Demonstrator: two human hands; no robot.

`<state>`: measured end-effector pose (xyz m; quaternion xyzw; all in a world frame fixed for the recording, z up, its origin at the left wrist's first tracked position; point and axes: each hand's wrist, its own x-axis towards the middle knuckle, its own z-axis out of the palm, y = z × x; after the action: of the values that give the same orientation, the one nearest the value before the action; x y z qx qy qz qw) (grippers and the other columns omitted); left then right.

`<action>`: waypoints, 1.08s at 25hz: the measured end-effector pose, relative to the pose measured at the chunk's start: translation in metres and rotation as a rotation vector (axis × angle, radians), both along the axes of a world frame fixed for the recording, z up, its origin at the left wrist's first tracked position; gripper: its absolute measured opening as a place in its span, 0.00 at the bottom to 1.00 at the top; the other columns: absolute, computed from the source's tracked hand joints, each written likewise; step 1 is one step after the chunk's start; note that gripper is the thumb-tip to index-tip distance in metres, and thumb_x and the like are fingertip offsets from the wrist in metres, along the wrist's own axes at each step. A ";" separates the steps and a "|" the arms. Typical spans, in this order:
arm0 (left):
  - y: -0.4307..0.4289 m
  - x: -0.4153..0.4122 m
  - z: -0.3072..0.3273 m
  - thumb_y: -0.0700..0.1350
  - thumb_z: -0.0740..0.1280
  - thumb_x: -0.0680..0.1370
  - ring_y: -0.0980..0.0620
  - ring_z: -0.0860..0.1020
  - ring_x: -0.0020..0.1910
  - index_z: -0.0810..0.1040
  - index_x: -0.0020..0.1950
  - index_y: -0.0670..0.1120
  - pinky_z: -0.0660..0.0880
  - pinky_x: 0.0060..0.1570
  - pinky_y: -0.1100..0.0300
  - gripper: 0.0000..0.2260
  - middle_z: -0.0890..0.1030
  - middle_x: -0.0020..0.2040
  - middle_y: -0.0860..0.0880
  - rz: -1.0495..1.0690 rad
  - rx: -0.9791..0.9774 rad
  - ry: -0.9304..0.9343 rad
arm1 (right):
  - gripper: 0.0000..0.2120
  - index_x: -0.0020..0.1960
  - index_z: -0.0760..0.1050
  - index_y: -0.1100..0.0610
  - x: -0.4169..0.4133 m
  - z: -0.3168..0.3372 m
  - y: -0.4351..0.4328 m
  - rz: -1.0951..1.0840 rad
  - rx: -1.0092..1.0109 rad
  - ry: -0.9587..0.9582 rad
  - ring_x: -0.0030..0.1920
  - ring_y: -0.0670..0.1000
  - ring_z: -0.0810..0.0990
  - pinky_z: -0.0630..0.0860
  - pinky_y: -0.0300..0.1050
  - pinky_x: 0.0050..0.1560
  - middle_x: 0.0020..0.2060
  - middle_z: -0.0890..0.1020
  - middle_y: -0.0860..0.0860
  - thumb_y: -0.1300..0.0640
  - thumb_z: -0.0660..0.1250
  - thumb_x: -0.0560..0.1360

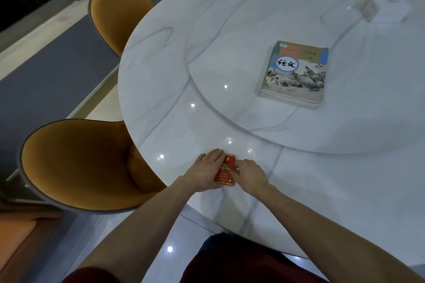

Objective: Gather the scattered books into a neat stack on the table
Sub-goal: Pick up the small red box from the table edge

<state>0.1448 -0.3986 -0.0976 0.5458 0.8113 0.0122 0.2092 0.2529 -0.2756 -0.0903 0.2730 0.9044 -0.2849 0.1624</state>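
A neat stack of books (294, 73) lies on the raised round centre of the white marble table (207, 53); the top cover shows a painted landscape and a blue oval with black characters. Near the table's front edge a small red box (226, 171) with gold print lies flat. My left hand (207, 171) rests against its left side with fingers over its top corner. My right hand (249, 173) touches its right side. Both hands hold the box between them, well short of the stack.
Two orange chairs (82, 163) (117, 14) stand at the table's left. A white tissue box and a small card (370, 8) sit at the far right. The raised turntable's rim (230, 119) curves between my hands and the books.
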 end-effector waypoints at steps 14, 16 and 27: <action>0.054 0.011 0.045 0.60 0.69 0.71 0.48 0.64 0.70 0.63 0.74 0.45 0.76 0.61 0.54 0.36 0.64 0.70 0.45 0.057 0.297 -0.099 | 0.11 0.56 0.78 0.63 0.012 0.048 0.046 -0.685 -0.441 0.377 0.42 0.52 0.79 0.78 0.41 0.44 0.46 0.81 0.56 0.63 0.68 0.74; 0.072 0.014 0.054 0.59 0.68 0.72 0.48 0.63 0.72 0.63 0.74 0.45 0.75 0.62 0.54 0.35 0.63 0.71 0.45 0.039 0.316 -0.097 | 0.10 0.55 0.79 0.62 0.019 0.057 0.061 -0.774 -0.487 0.416 0.44 0.52 0.79 0.79 0.46 0.47 0.46 0.82 0.56 0.64 0.69 0.73; 0.179 0.061 0.101 0.60 0.68 0.72 0.50 0.61 0.72 0.64 0.73 0.45 0.72 0.62 0.54 0.34 0.64 0.71 0.48 -0.170 0.382 -0.099 | 0.08 0.53 0.80 0.61 0.088 0.093 0.138 -1.012 -0.346 0.584 0.41 0.51 0.78 0.74 0.38 0.41 0.42 0.80 0.52 0.62 0.69 0.74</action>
<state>0.2056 -0.2199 0.0034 0.6407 0.7340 0.1748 0.1417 0.3408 -0.1374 0.0026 0.5492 0.6101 -0.5326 -0.2061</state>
